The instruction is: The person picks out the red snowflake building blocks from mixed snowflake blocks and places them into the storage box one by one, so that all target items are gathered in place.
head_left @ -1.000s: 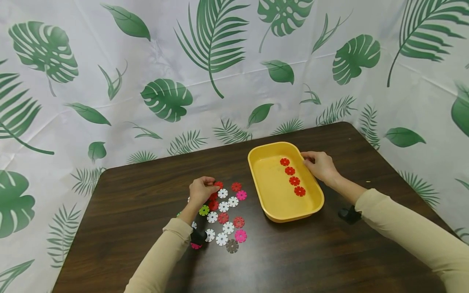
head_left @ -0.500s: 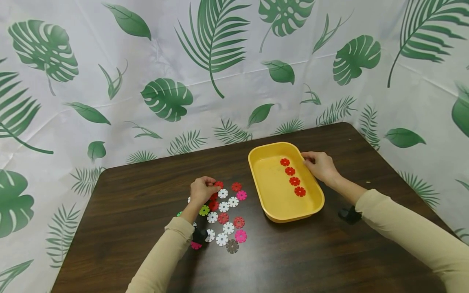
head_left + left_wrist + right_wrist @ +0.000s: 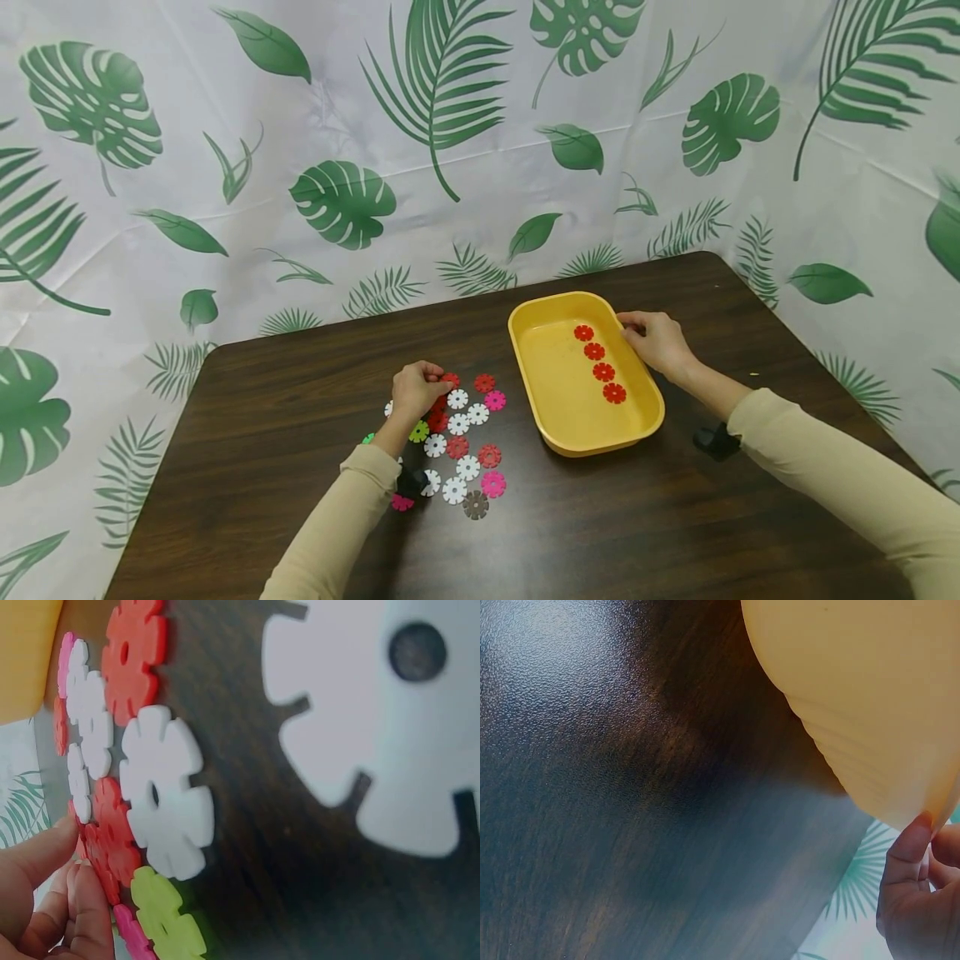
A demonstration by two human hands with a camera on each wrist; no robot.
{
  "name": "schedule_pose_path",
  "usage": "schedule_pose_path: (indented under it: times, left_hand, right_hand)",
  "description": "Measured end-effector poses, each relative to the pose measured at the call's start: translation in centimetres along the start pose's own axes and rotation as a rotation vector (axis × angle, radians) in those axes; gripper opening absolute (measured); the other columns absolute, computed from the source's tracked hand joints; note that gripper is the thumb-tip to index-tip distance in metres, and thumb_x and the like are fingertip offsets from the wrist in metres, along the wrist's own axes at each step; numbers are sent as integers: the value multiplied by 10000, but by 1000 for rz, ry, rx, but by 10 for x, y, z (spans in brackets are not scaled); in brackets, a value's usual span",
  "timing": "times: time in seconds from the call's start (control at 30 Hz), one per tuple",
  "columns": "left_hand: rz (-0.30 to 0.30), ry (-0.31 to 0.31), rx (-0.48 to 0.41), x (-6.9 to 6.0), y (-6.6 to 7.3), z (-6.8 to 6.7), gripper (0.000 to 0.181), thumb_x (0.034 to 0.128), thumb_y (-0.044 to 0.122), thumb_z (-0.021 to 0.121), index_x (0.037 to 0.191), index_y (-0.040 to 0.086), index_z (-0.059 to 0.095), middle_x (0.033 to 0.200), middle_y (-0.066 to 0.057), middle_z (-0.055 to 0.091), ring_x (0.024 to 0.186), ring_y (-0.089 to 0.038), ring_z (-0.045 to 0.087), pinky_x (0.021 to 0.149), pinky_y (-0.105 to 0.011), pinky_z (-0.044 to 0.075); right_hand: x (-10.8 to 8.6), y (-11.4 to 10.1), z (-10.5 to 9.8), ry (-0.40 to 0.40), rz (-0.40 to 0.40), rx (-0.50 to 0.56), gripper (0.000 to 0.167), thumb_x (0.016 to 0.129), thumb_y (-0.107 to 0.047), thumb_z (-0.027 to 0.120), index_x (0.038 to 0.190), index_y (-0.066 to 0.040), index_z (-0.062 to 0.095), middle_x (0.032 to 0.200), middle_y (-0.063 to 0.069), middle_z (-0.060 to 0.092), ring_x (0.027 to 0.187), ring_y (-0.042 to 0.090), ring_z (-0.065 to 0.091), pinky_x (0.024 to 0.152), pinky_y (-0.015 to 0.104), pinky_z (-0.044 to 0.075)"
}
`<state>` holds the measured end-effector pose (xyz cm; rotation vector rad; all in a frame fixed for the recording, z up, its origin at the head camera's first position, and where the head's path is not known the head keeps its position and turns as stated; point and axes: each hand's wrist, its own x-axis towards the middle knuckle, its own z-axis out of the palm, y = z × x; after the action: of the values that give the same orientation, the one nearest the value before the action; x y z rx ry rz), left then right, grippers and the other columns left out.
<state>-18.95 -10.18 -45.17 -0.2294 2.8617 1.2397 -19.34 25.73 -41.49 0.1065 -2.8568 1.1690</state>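
Note:
My left hand [image 3: 412,390] is at the upper edge of a loose group of flat, notched, flower-shaped plastic discs. Its thumb and fingers pinch a red disc [image 3: 451,380], partly hidden by them. Close by are more red discs [image 3: 114,834], white discs [image 3: 161,791] and a lime-green disc [image 3: 166,915]. My right hand [image 3: 654,340] grips the right rim of a yellow tray [image 3: 555,392], thumb and fingers on either side of its edge. Inside the tray, several red discs [image 3: 603,372] lie in a slanting row near the right wall.
Pink discs [image 3: 493,483] and a brown disc [image 3: 476,505] lie at the group's near right edge. The tray stands right of the discs on a dark wooden table [image 3: 600,533]. A leaf-patterned white cloth [image 3: 480,233] hangs behind the table.

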Motion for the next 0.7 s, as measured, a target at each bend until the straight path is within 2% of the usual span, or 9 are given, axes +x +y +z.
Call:
schedule_pose_path:
  times: [0.43,0.7]
  left_hand:
    - [51,16,49,-1,-1,2,247,743,185,806,909,37,698,821,-74,632,787,-212,546,677,-331,461]
    - [57,14,35,-2,-1,3,242,737,169,810,889,39,673,798,-68,621,755,-199,542,653,-316,459]
  right_hand:
    - [-1,-2,0,-1,-2,-5,351,941,-17,521,1273,98,515,1105,282,604,889,339,628,756,413,558]
    - [-1,-2,0,-1,-4,-9,351,941,-16,522,1273,98,515,1098,281,606,879,338,630,752,412,559]
